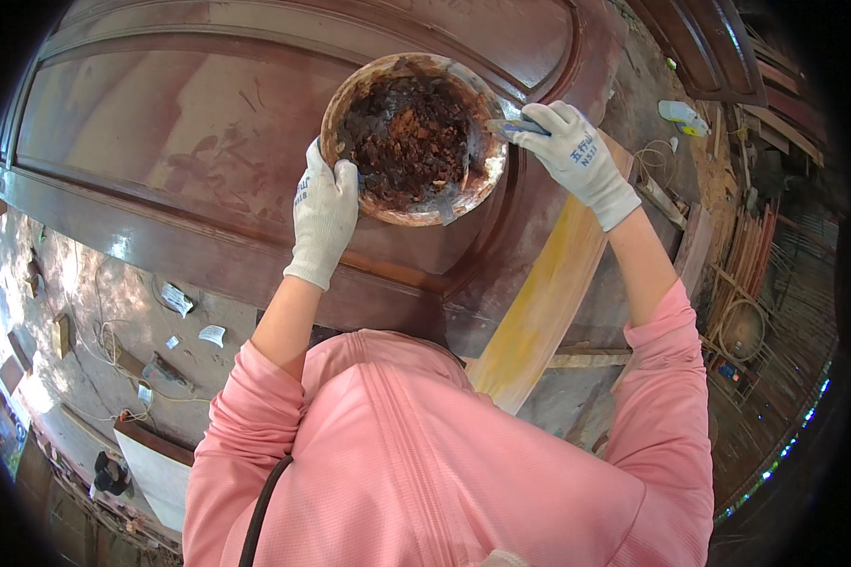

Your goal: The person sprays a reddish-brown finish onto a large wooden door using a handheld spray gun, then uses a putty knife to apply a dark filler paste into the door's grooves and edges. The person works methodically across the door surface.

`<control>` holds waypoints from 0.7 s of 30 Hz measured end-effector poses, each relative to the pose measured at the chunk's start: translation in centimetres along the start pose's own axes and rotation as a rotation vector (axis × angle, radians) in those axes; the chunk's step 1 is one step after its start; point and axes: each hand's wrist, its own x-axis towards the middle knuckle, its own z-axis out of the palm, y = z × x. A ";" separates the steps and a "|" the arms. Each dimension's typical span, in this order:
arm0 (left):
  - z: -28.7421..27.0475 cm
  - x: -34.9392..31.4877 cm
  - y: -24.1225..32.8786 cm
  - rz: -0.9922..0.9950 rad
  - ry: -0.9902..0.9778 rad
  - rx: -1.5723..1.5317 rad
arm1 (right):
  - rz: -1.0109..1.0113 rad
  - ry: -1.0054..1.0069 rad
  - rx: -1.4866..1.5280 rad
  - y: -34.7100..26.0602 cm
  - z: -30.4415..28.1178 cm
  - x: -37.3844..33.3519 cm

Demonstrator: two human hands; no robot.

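Observation:
A round bowl (490, 184) with a stained, pale rim is held over a brown panelled wooden door (113, 104). Dark reddish-brown, crumbly material (408, 132) lines its inside. My gloved left hand (323, 213) grips the bowl's left rim, thumb on the near inner side. In my gloved right hand (572, 156) is a putty knife (518, 126) with a blue handle; its blade reaches the bowl's right rim. Both gloves are white knit with blue print. Brown smears mark the door's panel left of the bowl.
A yellow-stained pale board (553, 283) slants at the door's right end. A white and yellow bottle (683, 117) lies on the ground at upper right, near stacked wooden strips (752, 250). Scraps and cords litter the floor at left, by a white-faced board (156, 472).

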 end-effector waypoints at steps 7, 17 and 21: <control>0.0 0.0 0.3 -0.007 0.007 0.011 | 0.020 -0.017 -0.012 1.6 -2.9 -0.6; 0.1 0.4 -0.5 0.024 -0.015 0.030 | 0.161 0.157 0.142 -1.2 -1.8 1.0; -0.1 0.3 -0.3 0.006 -0.027 0.051 | 0.090 0.125 0.166 -4.4 -0.7 5.4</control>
